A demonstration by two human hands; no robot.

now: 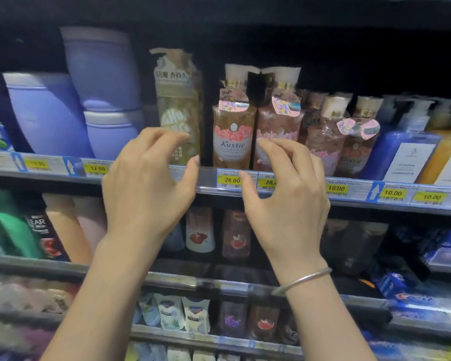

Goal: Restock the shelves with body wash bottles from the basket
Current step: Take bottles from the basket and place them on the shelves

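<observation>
While both our hands are hovering in front of a stocked store shelf point(208, 189), we are holding nothing: the fingers point(164, 136) of our left hand point(146, 183) are spreading in a loose curl, thumb and forefinger apart, and our right hand point(284, 194) is mirroring it, its fingers point(274, 147) relaxed and its thumb tip lying over the yellow 28.00 price tag point(231, 180) on the shelf rail. A silver bangle point(303, 280) is circling our right wrist.

Just beyond the fingers, in the gap between both hands, a Kustie body wash bottle point(232, 131) with a rose label is standing upright at the shelf's front edge. A pinkish bottle point(277, 126) is touching its right side, directly behind our right fingers, and more pink bottles point(323, 136) are lining up farther right. Behind our left fingertips a tall clear pump bottle point(179, 105) is standing, whether touched we cannot tell. Well left of our left hand, lavender tubs point(99, 74) are sitting stacked. Far right of our right hand, a blue bottle point(401, 152) and an amber bottle point(443, 157) are standing side by side. Below our wrists, lower shelves point(167, 280) are carrying further bottles, blurred.
</observation>
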